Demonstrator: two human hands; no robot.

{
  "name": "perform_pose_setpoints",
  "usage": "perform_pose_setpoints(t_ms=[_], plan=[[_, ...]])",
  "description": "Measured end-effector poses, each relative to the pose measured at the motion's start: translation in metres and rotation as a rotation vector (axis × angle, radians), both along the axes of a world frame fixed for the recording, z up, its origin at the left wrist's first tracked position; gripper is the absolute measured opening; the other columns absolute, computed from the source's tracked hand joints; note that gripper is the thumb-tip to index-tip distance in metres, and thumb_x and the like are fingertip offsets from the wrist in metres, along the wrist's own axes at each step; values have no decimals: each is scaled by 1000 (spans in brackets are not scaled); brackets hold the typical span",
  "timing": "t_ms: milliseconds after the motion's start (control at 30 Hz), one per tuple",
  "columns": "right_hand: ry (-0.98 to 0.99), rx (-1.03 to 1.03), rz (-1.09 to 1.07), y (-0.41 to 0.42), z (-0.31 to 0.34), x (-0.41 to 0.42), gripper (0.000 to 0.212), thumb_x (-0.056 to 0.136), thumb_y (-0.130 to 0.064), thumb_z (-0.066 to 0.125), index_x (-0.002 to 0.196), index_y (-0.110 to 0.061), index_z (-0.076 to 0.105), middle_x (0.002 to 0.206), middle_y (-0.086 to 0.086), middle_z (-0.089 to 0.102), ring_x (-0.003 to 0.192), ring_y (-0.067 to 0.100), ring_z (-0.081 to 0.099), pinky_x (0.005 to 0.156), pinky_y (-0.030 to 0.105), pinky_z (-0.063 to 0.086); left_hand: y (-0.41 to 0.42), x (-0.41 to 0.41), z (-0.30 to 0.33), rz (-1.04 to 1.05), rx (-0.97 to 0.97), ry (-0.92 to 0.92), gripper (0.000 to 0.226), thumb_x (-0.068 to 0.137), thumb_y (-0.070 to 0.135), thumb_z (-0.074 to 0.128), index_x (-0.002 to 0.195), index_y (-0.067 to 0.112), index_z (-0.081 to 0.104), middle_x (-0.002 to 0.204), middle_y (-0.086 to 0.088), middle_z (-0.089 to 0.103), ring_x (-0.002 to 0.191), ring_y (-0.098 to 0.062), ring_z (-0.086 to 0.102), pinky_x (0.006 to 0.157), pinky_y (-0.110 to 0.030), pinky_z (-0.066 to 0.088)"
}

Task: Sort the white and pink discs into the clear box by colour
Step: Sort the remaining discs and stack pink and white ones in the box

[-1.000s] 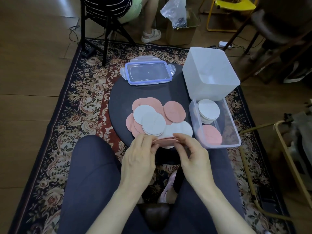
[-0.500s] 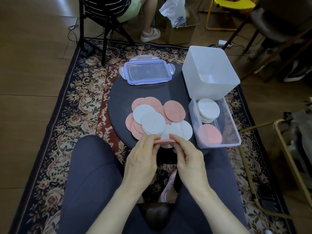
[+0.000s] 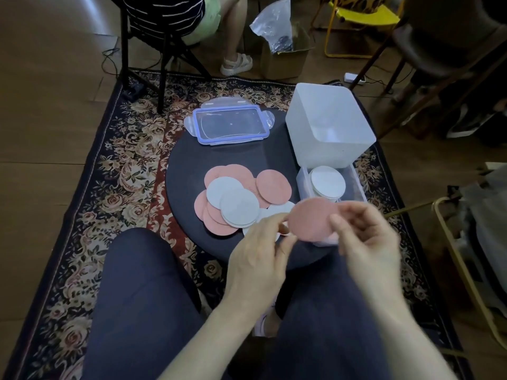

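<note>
My right hand (image 3: 367,237) pinches a pink disc (image 3: 312,219) by its right edge and holds it flat towards me over the near end of the clear box (image 3: 360,185). My left hand (image 3: 258,248) is at the disc's left edge, fingers closed on a pink sliver that looks like another pink disc. A stack of white discs (image 3: 327,182) sits in the box's far half. The near half is hidden behind the held disc. A loose pile of white discs (image 3: 240,207) and pink discs (image 3: 273,187) lies on the round dark table (image 3: 247,157).
The box's blue-rimmed lid (image 3: 230,124) lies at the table's far side. A white tub (image 3: 329,124) stands just behind the clear box. A seated person (image 3: 175,20) and a cardboard box (image 3: 285,58) are beyond the rug. A metal frame (image 3: 452,242) stands at right.
Both hands were pinching pink discs edge-on at the table's near edge. The right hand has since moved right and up with one disc, turned flat, over the clear box.
</note>
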State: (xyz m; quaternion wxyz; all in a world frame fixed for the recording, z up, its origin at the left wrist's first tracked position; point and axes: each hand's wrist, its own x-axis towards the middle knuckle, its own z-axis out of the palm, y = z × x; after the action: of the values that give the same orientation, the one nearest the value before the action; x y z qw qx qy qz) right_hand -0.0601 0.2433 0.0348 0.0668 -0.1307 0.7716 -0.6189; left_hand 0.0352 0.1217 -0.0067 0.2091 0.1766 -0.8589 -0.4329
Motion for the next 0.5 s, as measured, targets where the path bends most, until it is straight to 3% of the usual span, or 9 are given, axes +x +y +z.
perform_pose_setpoints(t_ms=[133,267,367,500], plan=[[31,217,-99,33,9,-41,11,87,-6,65,90,-16,65,81,2,66,69,4,59,65,9,48,13,-15,-9,-91,-267,77,31,94,26,50,122,16,58,120,1,59,107,-19,55,88,-27,43],[33,555,-38,42,-1,-60,9,84,-18,70,83,-27,68,78,-5,69,76,17,64,73,35,53,21,-27,-16,-239,-427,66,35,94,21,49,127,13,59,141,-3,51,131,-25,45,103,-37,40],[108,719,24,34,-5,-61,3,84,-28,68,86,-30,69,77,-8,68,78,17,64,73,41,52,23,-26,-20,-268,-448,8,35,93,20,48,126,16,58,146,-1,46,135,-25,40,105,-41,39],[230,971,110,23,-2,-61,12,86,-32,64,95,-31,71,87,-11,70,85,18,62,75,36,49,22,-23,-23,-286,-485,-50,46,85,10,56,130,20,54,149,2,42,136,-25,38,107,-41,35]])
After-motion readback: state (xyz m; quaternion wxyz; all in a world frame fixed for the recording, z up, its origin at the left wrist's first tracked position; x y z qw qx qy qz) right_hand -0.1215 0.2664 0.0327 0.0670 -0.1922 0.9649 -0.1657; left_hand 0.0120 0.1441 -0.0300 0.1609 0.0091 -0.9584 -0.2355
